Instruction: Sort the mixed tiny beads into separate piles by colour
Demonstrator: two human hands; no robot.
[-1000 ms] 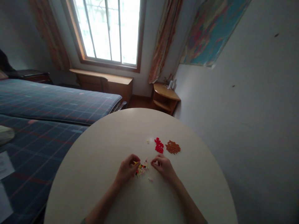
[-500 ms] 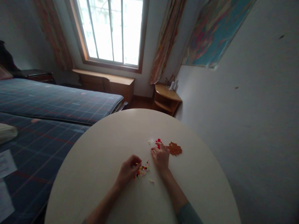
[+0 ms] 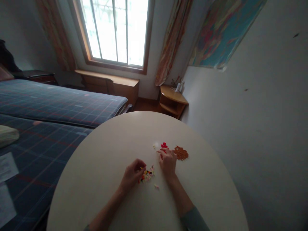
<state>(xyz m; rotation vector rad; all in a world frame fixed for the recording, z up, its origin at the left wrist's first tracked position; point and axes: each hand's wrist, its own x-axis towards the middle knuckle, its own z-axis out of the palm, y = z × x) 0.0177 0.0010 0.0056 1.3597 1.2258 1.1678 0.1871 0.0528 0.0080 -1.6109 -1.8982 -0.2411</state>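
On the round cream table (image 3: 101, 160), my left hand (image 3: 132, 174) is closed in a pinch on a small yellow piece (image 3: 141, 167). Beside its fingertips lies a loose heap of tiny multicoloured pieces (image 3: 148, 175): red, black, yellow and pale pink. My right hand (image 3: 167, 161) rests farther forward with its fingers apart, next to several red pieces (image 3: 164, 145). Its fingers partly cover the red pieces. A flat pile of brown bits (image 3: 181, 153) lies just right of that hand. Pale pieces (image 3: 154, 146) lie off to its left.
One pinkish piece (image 3: 156, 186) lies apart, nearer to me. Beyond the table stand a corner shelf (image 3: 172, 93) and a desk (image 3: 125, 81) under the window. A bed with a plaid mattress (image 3: 60, 102) is on the left, a white wall (image 3: 252, 128) on the right.
My right hand has shifted slightly right, and its fingers have drawn back from the red pieces, stretching more to the left. The left hand keeps its pinch in nearly the same place.
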